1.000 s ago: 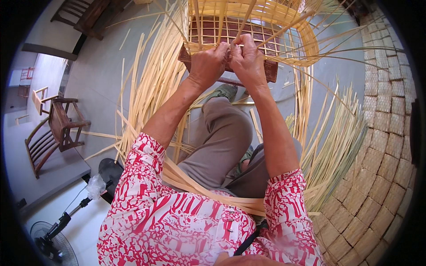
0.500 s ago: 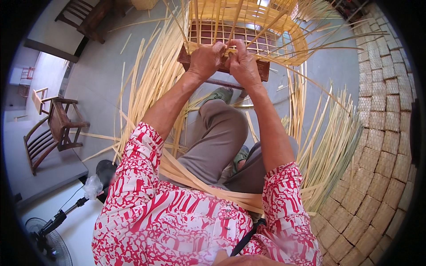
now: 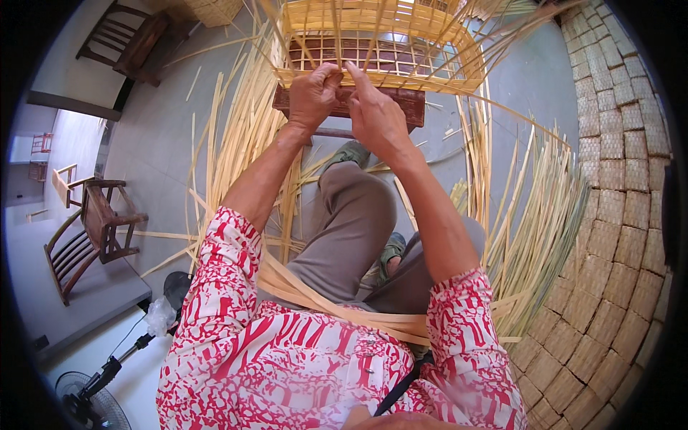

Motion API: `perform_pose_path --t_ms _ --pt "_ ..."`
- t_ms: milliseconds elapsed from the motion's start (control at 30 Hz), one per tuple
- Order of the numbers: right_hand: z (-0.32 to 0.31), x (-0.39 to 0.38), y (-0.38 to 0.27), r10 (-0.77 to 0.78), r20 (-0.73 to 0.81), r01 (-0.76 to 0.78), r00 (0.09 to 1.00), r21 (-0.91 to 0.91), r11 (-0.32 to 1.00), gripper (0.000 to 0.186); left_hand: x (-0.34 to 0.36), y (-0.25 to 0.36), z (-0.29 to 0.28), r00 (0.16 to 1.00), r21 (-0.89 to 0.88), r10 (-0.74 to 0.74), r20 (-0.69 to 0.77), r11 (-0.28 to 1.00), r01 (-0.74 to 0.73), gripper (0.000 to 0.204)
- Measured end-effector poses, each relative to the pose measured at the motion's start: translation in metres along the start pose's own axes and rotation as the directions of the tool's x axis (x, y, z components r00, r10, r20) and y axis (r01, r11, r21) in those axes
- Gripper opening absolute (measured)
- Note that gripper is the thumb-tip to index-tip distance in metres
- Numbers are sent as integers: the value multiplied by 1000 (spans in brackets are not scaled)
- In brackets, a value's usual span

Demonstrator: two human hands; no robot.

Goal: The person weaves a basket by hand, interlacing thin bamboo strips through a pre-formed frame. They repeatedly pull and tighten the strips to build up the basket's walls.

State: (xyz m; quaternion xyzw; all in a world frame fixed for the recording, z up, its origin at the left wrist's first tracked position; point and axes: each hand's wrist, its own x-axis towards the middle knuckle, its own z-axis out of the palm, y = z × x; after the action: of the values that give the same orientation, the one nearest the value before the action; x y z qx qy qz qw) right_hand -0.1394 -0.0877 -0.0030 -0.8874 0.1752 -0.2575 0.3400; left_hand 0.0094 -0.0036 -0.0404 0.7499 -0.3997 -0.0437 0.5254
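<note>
In front of me a yellow basket of woven bamboo strips (image 3: 469, 68), with an open lattice base and loose upright strips, rests on a dark red wooden stool (image 3: 405, 107). My left hand (image 3: 313, 99) is closed at the basket's near edge, its fingertips pinching a thin bamboo strip. Beside it, my right hand (image 3: 380, 118) has its index finger stretched to that same edge, while the other fingers are curled; what lies under them is hidden. Several flat bamboo strips (image 3: 344, 313) lie across my lap.
Long loose strips (image 3: 240, 136) cover the floor on the left, and another bundle (image 3: 534, 215) fans out on the right. Rows of woven blocks (image 3: 623, 236) line the right side. Wooden chairs (image 3: 104, 218) and a fan (image 3: 93, 401) are at the left.
The view has shifted, with the basket now slightly further left and higher. My right hand has turned, its index finger straightening and its wrist lowering; my left hand stays at the basket's edge.
</note>
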Motion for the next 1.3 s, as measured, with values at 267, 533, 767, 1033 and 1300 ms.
perform_pose_path --t_ms 267,533,767,1033,1300 --pt "-29 -41 36 633 425 -566 647 824 25 27 -39 10 -66 983 2 -96 153 995 97 12" --pt "-12 -40 63 673 392 -377 627 909 -178 15 -53 -2 -78 991 82 -4 137 997 -7 17" --pt "-10 -38 70 669 374 -367 643 916 -160 12 -86 18 -82 982 319 184 27 930 -183 35" --pt "-8 -40 65 678 345 -308 649 934 -180 14 -74 61 -24 846 229 490 211 817 -530 31" --pt "-21 -46 56 749 223 -66 623 970 -234 28 -46 51 11 885 436 410 223 769 -466 22"
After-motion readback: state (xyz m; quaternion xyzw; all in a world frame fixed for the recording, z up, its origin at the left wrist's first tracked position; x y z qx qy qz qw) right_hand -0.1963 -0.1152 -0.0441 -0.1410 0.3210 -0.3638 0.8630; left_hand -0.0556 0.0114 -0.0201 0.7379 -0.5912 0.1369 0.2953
